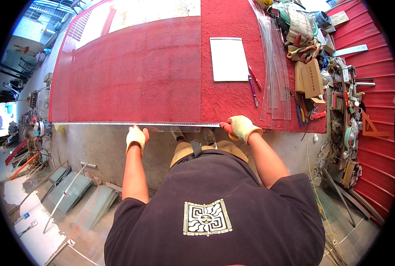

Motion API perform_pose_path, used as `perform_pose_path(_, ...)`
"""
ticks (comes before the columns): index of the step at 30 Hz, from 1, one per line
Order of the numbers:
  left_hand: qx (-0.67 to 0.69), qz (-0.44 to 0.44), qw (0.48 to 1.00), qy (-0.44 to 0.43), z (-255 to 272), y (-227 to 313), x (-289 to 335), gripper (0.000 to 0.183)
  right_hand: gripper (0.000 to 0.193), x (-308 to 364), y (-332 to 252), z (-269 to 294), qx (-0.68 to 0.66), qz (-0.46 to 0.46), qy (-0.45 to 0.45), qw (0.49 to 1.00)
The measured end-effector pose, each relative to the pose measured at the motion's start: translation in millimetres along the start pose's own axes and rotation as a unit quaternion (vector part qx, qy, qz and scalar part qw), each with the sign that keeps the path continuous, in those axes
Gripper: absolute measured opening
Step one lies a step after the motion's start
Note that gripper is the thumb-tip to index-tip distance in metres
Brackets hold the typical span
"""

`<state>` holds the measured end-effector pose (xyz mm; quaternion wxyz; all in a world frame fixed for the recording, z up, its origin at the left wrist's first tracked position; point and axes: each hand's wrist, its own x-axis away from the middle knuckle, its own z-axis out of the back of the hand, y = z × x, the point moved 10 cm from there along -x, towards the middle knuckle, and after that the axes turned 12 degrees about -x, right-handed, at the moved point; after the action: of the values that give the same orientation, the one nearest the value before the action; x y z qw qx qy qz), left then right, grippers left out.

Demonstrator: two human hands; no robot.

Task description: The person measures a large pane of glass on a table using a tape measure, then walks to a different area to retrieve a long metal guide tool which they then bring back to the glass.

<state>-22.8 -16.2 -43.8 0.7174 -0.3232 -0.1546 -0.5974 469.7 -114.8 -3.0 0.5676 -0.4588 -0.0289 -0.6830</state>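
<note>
Red ribbed sheeting (377,80) closes the room on the right, and a pale concrete floor (95,153) spreads below, with spare glass panes (69,195) at the lower left. Across the front stands the worktable (233,104), its red covering rough and slightly rumpled; a large clear glass sheet (131,66) lies over its left and middle, its near edge reaching just past the table's. Tools and boxes crowd the right end, beside long clear strips (275,88) and a white pad (229,60). Along the sheet's near edge runs a pale graduated measuring strip (171,124) — on past its right corner. There the gloved right hand (241,127) pinches the strip's end; the gloved left hand (136,138) is at the same edge, though whether it grips I cannot tell. Measuring seems under way: the strip is laid, but no mark or cut shows, so marking is probably left — the red pen (255,78) and purple pen-like tool (253,91) lie untouched.
</note>
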Motion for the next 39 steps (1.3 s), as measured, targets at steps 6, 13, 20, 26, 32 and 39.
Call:
perform_pose_path(6,0.009,-0.002,1.0,0.003,2.3,0.0,2.3,0.077,0.064,-2.0,1.0,-1.2,0.009,-0.008,-0.003,1.0)
perform_pose_path(13,0.005,-0.004,1.0,0.007,9.4,2.9,7.9,0.076,0.063,-2.5,1.5,-2.7,0.015,0.004,-0.001,1.0)
perform_pose_path(20,0.015,-0.005,1.0,0.013,5.0,0.0,6.0,0.073,0.061,-2.0,1.1,-2.4,0.013,0.02,0.022,0.999)
perform_pose_path(26,0.017,-0.003,1.0,0.015,5.7,-2.4,6.0,0.072,0.061,1.4,-2.2,1.8,0.009,0.015,0.026,1.0)
perform_pose_path(32,0.015,-0.018,0.999,0.037,5.2,-0.6,4.3,0.072,0.062,-2.4,-1.3,0.2,0.02,0.024,0.032,0.999)
perform_pose_path(39,0.001,-0.02,0.999,0.03,-2.2,-2.9,0.2,0.077,0.062,-2.4,-2.2,-1.6,0.013,0.016,0.016,1.0)
